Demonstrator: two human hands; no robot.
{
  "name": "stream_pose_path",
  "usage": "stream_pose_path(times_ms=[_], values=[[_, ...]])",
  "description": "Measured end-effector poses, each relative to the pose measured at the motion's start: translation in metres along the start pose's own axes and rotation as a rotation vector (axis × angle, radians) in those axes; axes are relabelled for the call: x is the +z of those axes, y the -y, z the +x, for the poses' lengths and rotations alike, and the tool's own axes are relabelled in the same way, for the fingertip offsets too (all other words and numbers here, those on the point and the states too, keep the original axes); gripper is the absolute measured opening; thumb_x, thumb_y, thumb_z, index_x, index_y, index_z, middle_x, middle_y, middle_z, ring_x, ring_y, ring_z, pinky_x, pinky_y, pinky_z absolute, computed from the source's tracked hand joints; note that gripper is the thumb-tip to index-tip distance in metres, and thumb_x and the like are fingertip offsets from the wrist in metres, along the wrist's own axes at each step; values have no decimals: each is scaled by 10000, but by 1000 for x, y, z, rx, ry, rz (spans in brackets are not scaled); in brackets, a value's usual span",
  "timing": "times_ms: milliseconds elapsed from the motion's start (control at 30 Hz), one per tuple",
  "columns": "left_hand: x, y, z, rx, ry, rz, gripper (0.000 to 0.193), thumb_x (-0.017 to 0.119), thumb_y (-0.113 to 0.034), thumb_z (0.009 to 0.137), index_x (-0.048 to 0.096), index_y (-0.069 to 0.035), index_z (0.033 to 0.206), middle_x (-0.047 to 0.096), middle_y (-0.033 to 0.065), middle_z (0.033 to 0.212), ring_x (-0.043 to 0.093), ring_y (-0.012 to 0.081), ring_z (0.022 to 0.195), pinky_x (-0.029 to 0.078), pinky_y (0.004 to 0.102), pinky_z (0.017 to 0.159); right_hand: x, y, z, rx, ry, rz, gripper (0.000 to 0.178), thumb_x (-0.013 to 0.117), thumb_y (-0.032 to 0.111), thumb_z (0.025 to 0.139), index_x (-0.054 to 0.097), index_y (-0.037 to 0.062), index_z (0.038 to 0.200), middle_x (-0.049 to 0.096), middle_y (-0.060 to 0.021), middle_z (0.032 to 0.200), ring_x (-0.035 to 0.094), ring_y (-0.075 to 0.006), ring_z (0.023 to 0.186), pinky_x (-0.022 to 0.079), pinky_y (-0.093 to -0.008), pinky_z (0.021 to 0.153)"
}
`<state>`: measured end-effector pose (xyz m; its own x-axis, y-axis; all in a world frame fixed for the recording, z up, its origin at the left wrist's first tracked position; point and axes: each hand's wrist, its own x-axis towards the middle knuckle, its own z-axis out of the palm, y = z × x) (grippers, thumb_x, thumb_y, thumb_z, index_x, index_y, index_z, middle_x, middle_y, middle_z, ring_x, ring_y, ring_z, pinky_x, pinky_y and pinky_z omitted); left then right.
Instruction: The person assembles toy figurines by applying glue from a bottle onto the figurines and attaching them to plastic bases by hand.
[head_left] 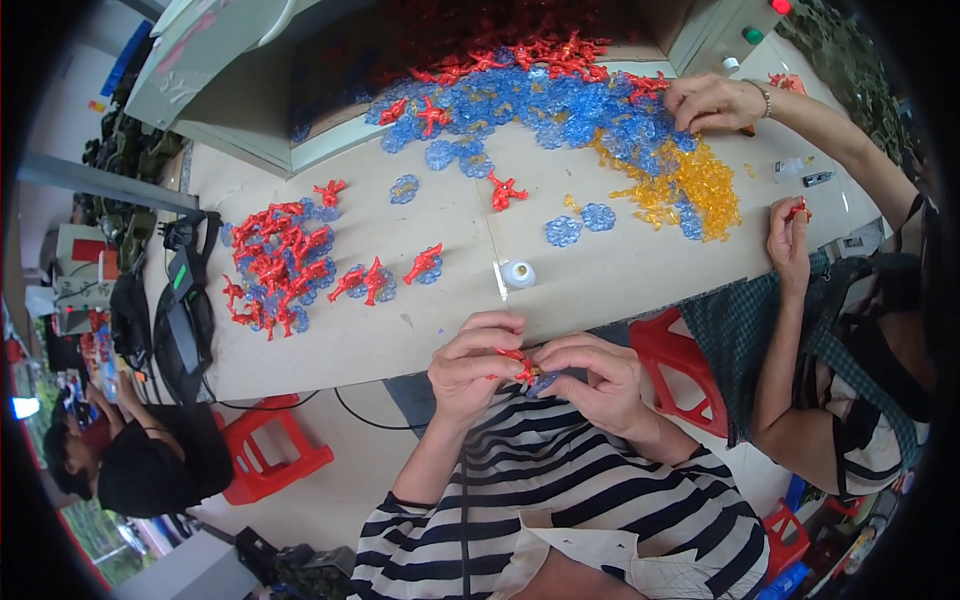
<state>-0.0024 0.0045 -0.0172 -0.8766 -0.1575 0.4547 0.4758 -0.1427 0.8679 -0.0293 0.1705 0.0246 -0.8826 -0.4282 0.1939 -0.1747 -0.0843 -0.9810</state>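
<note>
Just past the front edge of the table, my left hand [472, 368] pinches a small red plastic figure [526, 373] between thumb and fingers. My right hand [598, 378] grips a translucent blue flower-shaped base [543, 384] against the figure's lower end. Fingers partly cover both pieces, so how they join cannot be seen. Beyond my hands a small white bottle [519, 274] stands on the table. To the left lies a heap of red figures on blue bases [283, 262], with a few more such figures [373, 281] beside it.
Loose blue bases [540, 105] are piled at the back, red figures [540, 58] behind them. Yellow pieces [705, 190] lie at right. A co-worker's hand [715, 102] reaches into the pile; their other hand [790, 245] holds something red. Red stools [680, 370] stand below the table.
</note>
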Motion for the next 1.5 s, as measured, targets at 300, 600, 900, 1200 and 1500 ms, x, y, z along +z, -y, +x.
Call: stream_pose_path(times_ms=[300,600,900,1200,1500], values=[[-3,-8,7,8,138,7,172,709,42,602,685,-60,738,633,85,867,599,296,900,516,336,693,-4,-4,-1,-332,38,-211,289,729,-41,574,630,-23,844,614,-141,795,614,-269,721,502,-307,632],[-2,-17,8,24,166,199,184,708,19,573,702,-70,735,638,74,849,599,276,875,517,297,662,-6,-19,-2,-316,63,-98,272,686,-89,583,638,-25,843,626,-141,800,622,-269,728,508,-321,654],[-4,-20,6,23,170,260,188,695,30,574,713,-82,725,637,59,841,597,255,873,513,276,635,-5,-25,-2,-300,84,-38,240,674,-88,596,644,-25,826,637,-127,791,626,-260,722,504,-322,659],[-9,-25,10,23,163,287,225,694,37,571,710,-96,752,633,49,836,599,248,870,510,270,624,-2,-26,3,-265,111,4,242,694,-68,603,642,-20,834,640,-119,790,626,-250,722,498,-308,663],[-64,-49,18,-20,64,1155,264,695,14,616,679,-56,870,626,57,838,563,228,772,468,308,664,-8,-30,21,-57,-102,-265,380,742,-17,600,612,-14,957,609,-117,902,573,-166,730,469,-260,651]])
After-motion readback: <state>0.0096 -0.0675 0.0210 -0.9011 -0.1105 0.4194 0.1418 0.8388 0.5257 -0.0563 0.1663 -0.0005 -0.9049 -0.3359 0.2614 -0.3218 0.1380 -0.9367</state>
